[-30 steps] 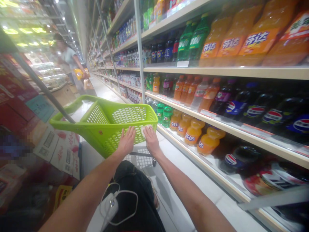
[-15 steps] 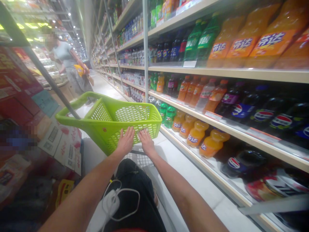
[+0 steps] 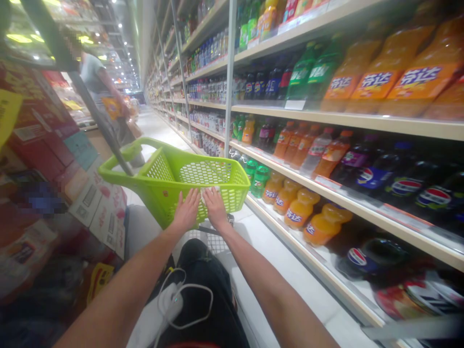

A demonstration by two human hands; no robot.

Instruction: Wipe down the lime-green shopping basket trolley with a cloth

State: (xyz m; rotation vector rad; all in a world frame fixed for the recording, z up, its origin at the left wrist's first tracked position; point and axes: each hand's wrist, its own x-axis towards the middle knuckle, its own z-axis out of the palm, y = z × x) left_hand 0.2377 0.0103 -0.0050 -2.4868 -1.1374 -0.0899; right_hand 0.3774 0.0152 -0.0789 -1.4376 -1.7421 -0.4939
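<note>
A bright green shopping basket [image 3: 152, 198] with perforated walls, mounted on a cart frame, stands just in front of me. My left hand [image 3: 186, 210] lies against its near wall, fingers stretched out and spread. Beside it, my right hand [image 3: 214, 205] rests on the same wall with fingers extended, its thumb close to the left hand. Something small and whitish shows by the right fingertips, too unclear to name. The visible part of the basket's inside holds no items. A white device with a looped cable [image 3: 174, 299] hangs in front of my dark trousers.
Long shelves of drinks line the right, with orange soda bottles [image 3: 299, 208] and cola bottles [image 3: 377, 253] low down. Stacked cartons [image 3: 103, 220] crowd the left behind a grey pole [image 3: 97, 116]. A person [image 3: 105, 92] stands ahead on the left. Pale floor [image 3: 268, 256] runs along the shelf.
The scene has shifted right and slightly down in view. My hands stay on the basket's wall, now slightly closer together. A yellow sign has come into view at the left edge.
</note>
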